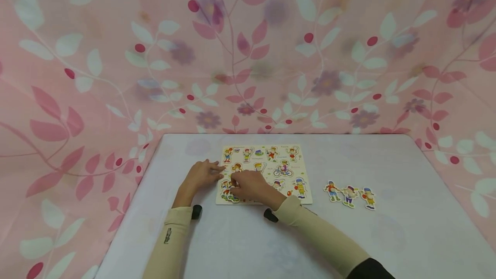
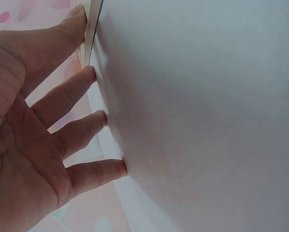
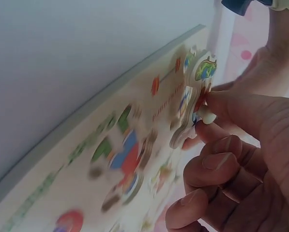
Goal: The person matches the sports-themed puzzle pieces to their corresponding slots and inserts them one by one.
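A wooden picture puzzle board [image 1: 304, 171] with children at sports lies flat in the head view. Between thumb and index finger, my right hand [image 1: 249, 184] pinches a puzzle piece [image 3: 205, 70] by its small pale knob. That piece stands tilted over the board's near left corner, just above a matching printed picture. The right hand's other fingers are curled loosely. At the board's left edge [image 2: 91, 34] rests my left hand [image 1: 203, 173], its thumb against the edge and its spread fingers touching the white tablecloth.
Right of the board, three loose puzzle pieces [image 1: 350, 196] of children lie side by side on the tablecloth [image 1: 407, 236]. A pink floral curtain [image 1: 248, 55] hangs behind the table. Dark wrist devices [image 1: 271, 215] sit beneath both forearms.
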Demonstrator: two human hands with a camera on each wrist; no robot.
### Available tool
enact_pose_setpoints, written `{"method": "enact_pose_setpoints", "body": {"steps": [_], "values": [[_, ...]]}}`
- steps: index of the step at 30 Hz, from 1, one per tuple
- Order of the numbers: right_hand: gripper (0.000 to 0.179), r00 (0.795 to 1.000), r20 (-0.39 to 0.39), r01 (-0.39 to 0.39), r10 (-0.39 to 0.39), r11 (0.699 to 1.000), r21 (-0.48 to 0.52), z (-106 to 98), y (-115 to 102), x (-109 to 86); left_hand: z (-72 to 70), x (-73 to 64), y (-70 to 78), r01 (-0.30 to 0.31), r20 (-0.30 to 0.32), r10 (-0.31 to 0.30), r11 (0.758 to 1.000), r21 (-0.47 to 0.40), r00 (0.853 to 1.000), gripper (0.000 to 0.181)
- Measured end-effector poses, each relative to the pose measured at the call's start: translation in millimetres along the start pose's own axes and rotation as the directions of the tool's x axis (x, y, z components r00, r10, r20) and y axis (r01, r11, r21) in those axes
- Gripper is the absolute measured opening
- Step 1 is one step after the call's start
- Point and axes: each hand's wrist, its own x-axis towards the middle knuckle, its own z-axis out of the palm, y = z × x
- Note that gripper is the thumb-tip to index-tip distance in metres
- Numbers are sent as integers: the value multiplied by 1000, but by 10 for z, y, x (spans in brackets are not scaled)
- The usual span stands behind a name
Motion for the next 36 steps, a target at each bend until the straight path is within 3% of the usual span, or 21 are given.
{"method": "enact_pose_setpoints", "body": {"steps": [14,26,36], "values": [[22,997,16,-72,73,996,-47,135,-165,257,-4,2,-12,-2,-15,2,1000,-15,1000,35],[22,994,29,-102,103,994,-38,172,-159,245,-9,-11,7,-12,-10,12,1000,2,1000,34],[17,997,16,-76,76,997,6,27,-141,100,-4,-21,0,-21,-13,21,1000,-4,1000,34]]}}
